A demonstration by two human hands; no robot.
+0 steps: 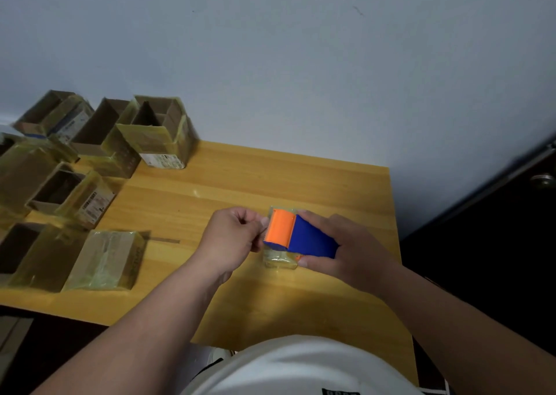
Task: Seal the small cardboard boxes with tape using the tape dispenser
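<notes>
Your right hand [346,244] grips the dispenser [301,235] at centre right of the frame, fingers and thumb wrapped round its blue body, orange end pointing left. Your left hand [234,235] pinches at that orange end; the tape itself is too faint to make out. Under the dispenser sits a small taped box [278,260] on the table [301,178]. More boxes [105,259] fill the left side, several open-topped.

Both forearms are reaching forward, bare to the elbow. The left hand [233,233] is curling into a loose fist, its fingertips pinching just beside the right hand [343,248], whose fingers and thumb are wrapping round something held.
</notes>
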